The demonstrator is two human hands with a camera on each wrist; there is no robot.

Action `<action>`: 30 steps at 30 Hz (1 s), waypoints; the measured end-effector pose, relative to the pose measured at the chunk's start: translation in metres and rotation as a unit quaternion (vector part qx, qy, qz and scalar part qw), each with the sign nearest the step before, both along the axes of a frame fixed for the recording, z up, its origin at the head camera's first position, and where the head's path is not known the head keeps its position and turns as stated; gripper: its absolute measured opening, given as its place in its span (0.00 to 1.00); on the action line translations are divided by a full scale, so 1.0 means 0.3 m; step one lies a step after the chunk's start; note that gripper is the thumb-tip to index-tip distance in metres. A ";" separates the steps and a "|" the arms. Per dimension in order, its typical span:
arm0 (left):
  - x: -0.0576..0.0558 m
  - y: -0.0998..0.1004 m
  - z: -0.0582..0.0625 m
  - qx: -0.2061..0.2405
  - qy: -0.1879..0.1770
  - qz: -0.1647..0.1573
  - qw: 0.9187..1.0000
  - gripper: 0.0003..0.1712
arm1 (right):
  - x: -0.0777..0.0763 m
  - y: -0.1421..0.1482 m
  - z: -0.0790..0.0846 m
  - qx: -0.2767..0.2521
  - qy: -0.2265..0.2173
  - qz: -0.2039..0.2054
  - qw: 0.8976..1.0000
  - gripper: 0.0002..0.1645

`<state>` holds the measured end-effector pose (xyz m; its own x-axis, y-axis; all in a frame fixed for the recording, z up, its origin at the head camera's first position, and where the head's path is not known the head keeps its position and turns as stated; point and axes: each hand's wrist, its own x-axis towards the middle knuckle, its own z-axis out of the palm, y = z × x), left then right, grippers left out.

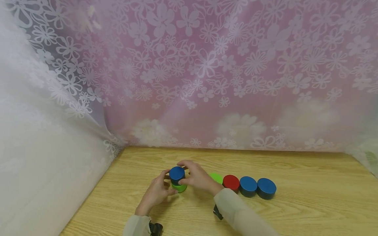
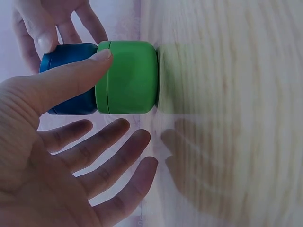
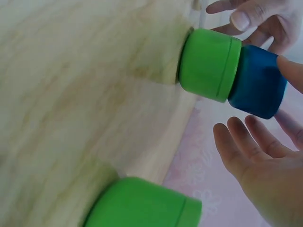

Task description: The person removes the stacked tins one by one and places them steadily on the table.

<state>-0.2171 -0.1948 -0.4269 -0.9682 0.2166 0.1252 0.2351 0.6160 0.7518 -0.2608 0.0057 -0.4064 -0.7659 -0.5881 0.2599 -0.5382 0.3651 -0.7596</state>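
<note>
A blue round container (image 1: 177, 174) sits on a green round container (image 1: 179, 187) on the wooden table. In the right wrist view, the green container (image 3: 209, 65) shows a seam near its top, against the blue container (image 3: 258, 81). My right hand (image 1: 199, 177) pinches the blue one between thumb and index finger, its other fingers spread away. My left hand (image 1: 156, 191) is around the stack's left side with loosely extended fingers. In the left wrist view, its thumb (image 2: 71, 80) passes in front of both containers, its other fingers apart from them.
Right of the stack runs a row: a green container (image 1: 216, 178), partly hidden by the right arm, a red container (image 1: 231, 183), then two blue ones (image 1: 248, 186). A flowered pink curtain (image 1: 206, 82) hangs behind the table (image 1: 310, 203); white cloth (image 1: 44, 147) borders the left.
</note>
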 end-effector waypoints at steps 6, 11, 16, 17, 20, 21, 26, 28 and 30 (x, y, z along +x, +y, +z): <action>0.000 0.000 0.004 0.005 0.004 -0.002 1.000 0.46 | -0.006 -0.020 -0.020 -0.006 0.014 0.005 1.000 0.33; 0.000 0.000 0.006 0.005 0.005 -0.002 1.000 0.46 | -0.005 -0.031 -0.021 -0.013 0.026 0.010 1.000 0.30; -0.002 0.002 0.006 0.002 -0.002 0.000 1.000 0.46 | 0.000 -0.037 -0.018 -0.013 0.018 0.001 1.000 0.26; -0.003 0.004 0.006 0.001 -0.004 0.001 1.000 0.45 | 0.000 -0.035 -0.017 -0.012 0.017 -0.002 1.000 0.26; -0.006 0.007 0.004 -0.001 -0.007 0.002 1.000 0.45 | 0.000 -0.026 -0.009 -0.013 0.014 -0.013 1.000 0.24; -0.008 0.008 0.003 -0.001 -0.008 0.002 1.000 0.45 | -0.001 -0.022 -0.006 -0.014 0.013 -0.015 1.000 0.23; -0.012 0.013 0.003 0.005 -0.014 0.001 1.000 0.44 | -0.001 0.002 0.009 -0.015 0.014 -0.023 1.000 0.23; -0.014 0.015 0.002 0.007 -0.014 -0.001 1.000 0.44 | 0.000 0.012 0.014 -0.016 0.016 -0.025 0.999 0.23; -0.015 0.016 0.000 0.008 -0.013 -0.004 1.000 0.44 | 0.001 0.023 0.018 -0.019 0.020 -0.027 0.999 0.23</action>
<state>-0.2216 -0.1901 -0.4270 -0.9694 0.2226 0.1033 0.2199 0.6016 0.7679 -0.2606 0.0125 -0.4011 -0.7848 -0.5347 0.3132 -0.5491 0.3657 -0.7515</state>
